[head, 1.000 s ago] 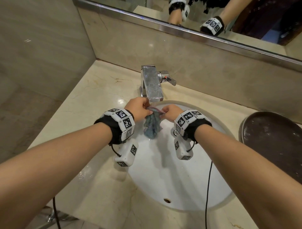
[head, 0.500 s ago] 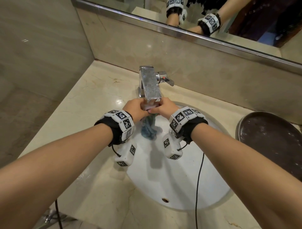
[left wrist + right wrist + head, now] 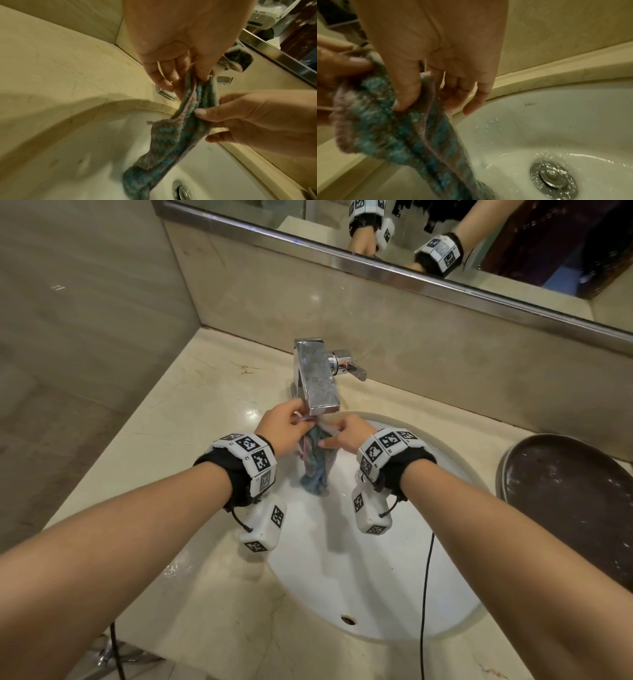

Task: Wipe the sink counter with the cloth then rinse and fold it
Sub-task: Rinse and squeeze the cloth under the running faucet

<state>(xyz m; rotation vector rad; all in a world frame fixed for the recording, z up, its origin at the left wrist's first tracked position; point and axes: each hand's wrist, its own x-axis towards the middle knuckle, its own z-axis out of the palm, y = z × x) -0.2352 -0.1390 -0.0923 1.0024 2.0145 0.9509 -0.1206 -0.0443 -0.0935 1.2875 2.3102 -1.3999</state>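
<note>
A wet blue and pink cloth (image 3: 315, 463) hangs bunched over the white sink basin (image 3: 376, 577), just under the chrome faucet spout (image 3: 318, 381). My left hand (image 3: 284, 422) pinches its top edge between thumb and fingers; the left wrist view shows the same left hand (image 3: 197, 75) and cloth (image 3: 168, 136). My right hand (image 3: 342, 433) pinches the cloth a little lower on its right side, and the right wrist view shows its thumb pressed on the cloth (image 3: 388, 129). Water runs around the drain (image 3: 553, 177).
The faucet handle (image 3: 349, 366) sticks out to the right of the spout. A dark round tray (image 3: 575, 508) sits on the beige marble counter (image 3: 191, 412) at the right. A mirror (image 3: 445, 237) runs along the back wall. A black cable (image 3: 426, 594) hangs over the basin.
Both hands have spread slightly apart again under the spout, and the cloth hangs longer and more opened than half a second ago.
</note>
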